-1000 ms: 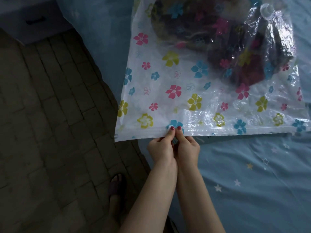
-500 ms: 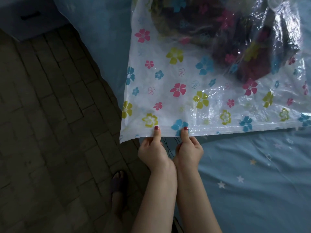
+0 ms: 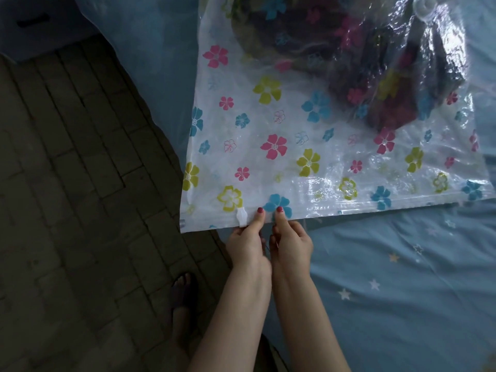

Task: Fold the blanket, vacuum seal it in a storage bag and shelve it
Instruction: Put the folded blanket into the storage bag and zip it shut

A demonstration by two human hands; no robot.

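A clear storage bag [image 3: 281, 124] printed with pink, blue and yellow flowers lies on the bed, its near left corner hanging over the bed's edge. Inside, toward the far right, sits the dark folded blanket [image 3: 375, 76]. A round valve [image 3: 425, 8] shows at the bag's top right. My left hand [image 3: 248, 241] and my right hand [image 3: 291, 237] pinch the bag's near zip edge side by side, thumbs on top. A small white slider clip [image 3: 242, 216] sits on that edge just left of my left thumb.
The bed [image 3: 402, 291] has a blue sheet with small stars and fills the right side. Dark brick-pattern floor [image 3: 80, 183] lies to the left. My foot in a sandal [image 3: 182, 294] stands by the bed. A pale drawer unit [image 3: 35, 22] is at the far left.
My hands, pressed together a second ago, spread apart along the zip edge, then closed up again. A white slider clip now shows beside my left thumb. The view shifted slightly.
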